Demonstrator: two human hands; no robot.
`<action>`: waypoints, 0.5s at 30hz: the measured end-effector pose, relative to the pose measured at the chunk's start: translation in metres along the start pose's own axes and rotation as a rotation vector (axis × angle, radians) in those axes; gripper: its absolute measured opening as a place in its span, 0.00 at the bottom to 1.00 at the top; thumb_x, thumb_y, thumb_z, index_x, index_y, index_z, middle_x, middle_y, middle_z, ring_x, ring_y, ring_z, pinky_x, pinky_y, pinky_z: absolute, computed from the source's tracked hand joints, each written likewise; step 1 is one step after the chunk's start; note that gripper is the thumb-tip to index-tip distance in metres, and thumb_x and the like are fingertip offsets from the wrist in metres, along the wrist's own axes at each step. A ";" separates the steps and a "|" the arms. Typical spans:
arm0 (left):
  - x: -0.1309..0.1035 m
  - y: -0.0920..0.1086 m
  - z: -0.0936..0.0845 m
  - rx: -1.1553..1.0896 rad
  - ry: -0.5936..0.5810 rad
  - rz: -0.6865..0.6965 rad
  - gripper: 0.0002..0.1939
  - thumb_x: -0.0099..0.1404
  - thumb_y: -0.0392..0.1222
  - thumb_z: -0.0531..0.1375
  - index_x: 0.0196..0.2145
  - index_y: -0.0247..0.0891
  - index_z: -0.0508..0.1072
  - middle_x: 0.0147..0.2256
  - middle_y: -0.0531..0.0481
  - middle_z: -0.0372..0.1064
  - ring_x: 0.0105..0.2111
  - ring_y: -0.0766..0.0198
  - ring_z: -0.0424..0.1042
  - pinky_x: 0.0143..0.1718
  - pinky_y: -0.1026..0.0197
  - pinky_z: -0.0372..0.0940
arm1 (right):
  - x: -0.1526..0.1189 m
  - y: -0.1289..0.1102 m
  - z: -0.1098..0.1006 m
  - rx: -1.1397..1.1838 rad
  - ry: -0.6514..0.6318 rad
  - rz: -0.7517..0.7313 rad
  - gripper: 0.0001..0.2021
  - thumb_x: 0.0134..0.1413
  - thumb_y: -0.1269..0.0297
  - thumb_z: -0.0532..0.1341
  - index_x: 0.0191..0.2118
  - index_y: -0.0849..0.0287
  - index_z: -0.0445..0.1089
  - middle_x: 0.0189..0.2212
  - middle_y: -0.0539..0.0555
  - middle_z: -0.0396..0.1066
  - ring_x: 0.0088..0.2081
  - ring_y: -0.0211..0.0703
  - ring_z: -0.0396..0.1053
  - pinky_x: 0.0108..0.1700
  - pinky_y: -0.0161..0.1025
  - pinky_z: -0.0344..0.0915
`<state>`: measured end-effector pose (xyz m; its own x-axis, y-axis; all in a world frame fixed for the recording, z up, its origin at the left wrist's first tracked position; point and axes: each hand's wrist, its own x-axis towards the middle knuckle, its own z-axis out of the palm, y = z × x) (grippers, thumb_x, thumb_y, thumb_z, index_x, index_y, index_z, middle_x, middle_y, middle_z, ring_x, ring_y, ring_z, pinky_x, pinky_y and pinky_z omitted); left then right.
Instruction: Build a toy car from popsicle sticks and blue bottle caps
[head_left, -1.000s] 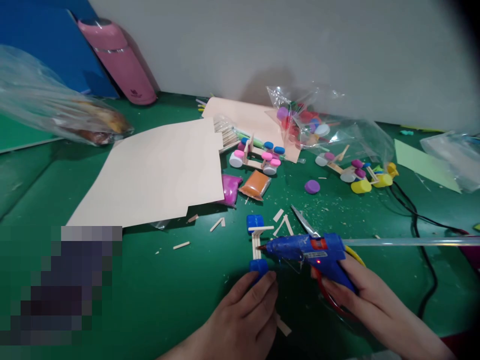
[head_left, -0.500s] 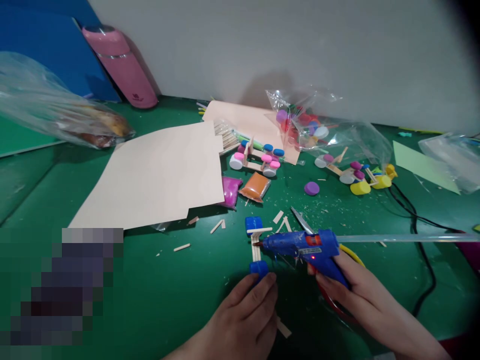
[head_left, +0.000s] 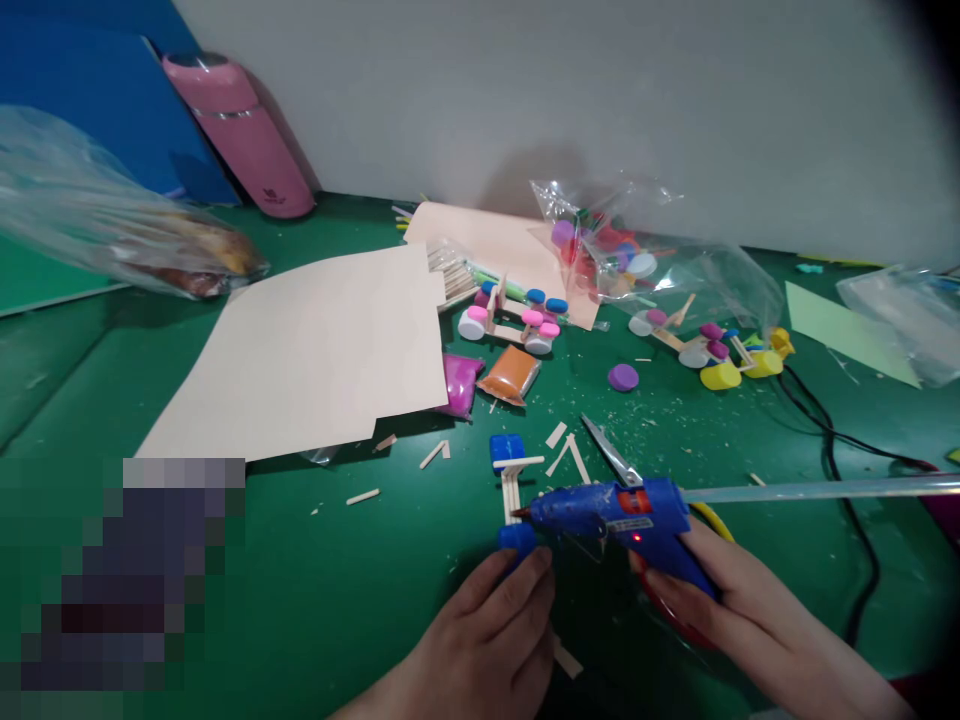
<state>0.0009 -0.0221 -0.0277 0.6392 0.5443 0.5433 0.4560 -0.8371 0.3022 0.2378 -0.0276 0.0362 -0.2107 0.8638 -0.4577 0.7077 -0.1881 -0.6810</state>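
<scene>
While the left hand (head_left: 487, 630) has its fingers closed on the near blue cap (head_left: 517, 540), the right hand (head_left: 739, 610) grips the glue gun (head_left: 622, 512) by its handle, fingers wrapped round. Nozzle tip at the near end of the stick bundle (head_left: 510, 490); contact likely, fresh glue too small to make out.

Progress, as judged: partway. Done: sticks laid side by side between the near cap and the far blue cap (head_left: 507, 450), with a cross stick (head_left: 519, 462) set over the far end. Left: near end shows no matching cross stick, so gluing there looks unfinished.

Look of the piece: pale, slim sticks, blue at both ends, cross stick reaching out mostly to the right. Location: nearer part of the tabletop (head_left: 322, 600), well apart from its back edge, scissors (head_left: 611, 450) and offcuts (head_left: 574, 455) near its right side.
</scene>
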 end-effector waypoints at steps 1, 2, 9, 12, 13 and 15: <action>0.000 0.000 0.000 0.003 -0.001 0.002 0.08 0.61 0.35 0.54 0.30 0.35 0.73 0.39 0.52 0.73 0.49 0.60 0.64 0.56 0.58 0.52 | 0.001 0.000 0.000 0.001 -0.002 -0.002 0.20 0.57 0.59 0.49 0.55 0.56 0.55 0.42 0.58 0.68 0.41 0.47 0.68 0.43 0.42 0.67; 0.000 0.000 0.001 0.005 0.000 0.002 0.08 0.61 0.35 0.54 0.30 0.36 0.73 0.39 0.52 0.73 0.49 0.60 0.64 0.55 0.58 0.52 | 0.003 0.000 0.000 0.004 0.003 -0.006 0.20 0.58 0.60 0.49 0.55 0.56 0.55 0.42 0.59 0.67 0.40 0.47 0.69 0.42 0.41 0.68; -0.002 0.000 0.001 0.015 0.005 0.002 0.08 0.61 0.35 0.54 0.30 0.35 0.73 0.38 0.52 0.73 0.49 0.60 0.64 0.55 0.58 0.52 | 0.011 -0.005 -0.002 -0.033 0.100 -0.043 0.17 0.57 0.59 0.50 0.51 0.56 0.58 0.39 0.57 0.69 0.38 0.46 0.69 0.41 0.41 0.68; -0.002 0.000 0.001 0.004 0.004 0.001 0.08 0.61 0.35 0.54 0.30 0.36 0.73 0.39 0.52 0.73 0.49 0.60 0.65 0.55 0.58 0.52 | 0.007 -0.004 -0.004 -0.024 0.067 -0.039 0.17 0.57 0.60 0.50 0.51 0.54 0.58 0.40 0.56 0.69 0.38 0.46 0.69 0.41 0.41 0.68; -0.002 0.000 0.001 0.002 0.002 -0.004 0.08 0.61 0.35 0.54 0.30 0.36 0.73 0.39 0.52 0.73 0.49 0.61 0.65 0.56 0.58 0.52 | 0.005 -0.003 -0.004 -0.017 0.051 -0.039 0.17 0.57 0.60 0.50 0.52 0.54 0.59 0.40 0.56 0.70 0.39 0.47 0.69 0.41 0.42 0.68; 0.000 -0.001 0.001 0.001 0.003 -0.005 0.07 0.61 0.35 0.54 0.30 0.36 0.73 0.39 0.52 0.73 0.49 0.60 0.65 0.56 0.58 0.51 | 0.001 -0.001 -0.005 -0.012 0.032 -0.041 0.18 0.56 0.60 0.51 0.53 0.54 0.58 0.43 0.57 0.69 0.41 0.47 0.69 0.42 0.42 0.68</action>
<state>0.0010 -0.0217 -0.0289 0.6349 0.5481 0.5446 0.4597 -0.8345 0.3038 0.2403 -0.0242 0.0392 -0.2180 0.8852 -0.4111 0.7071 -0.1471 -0.6917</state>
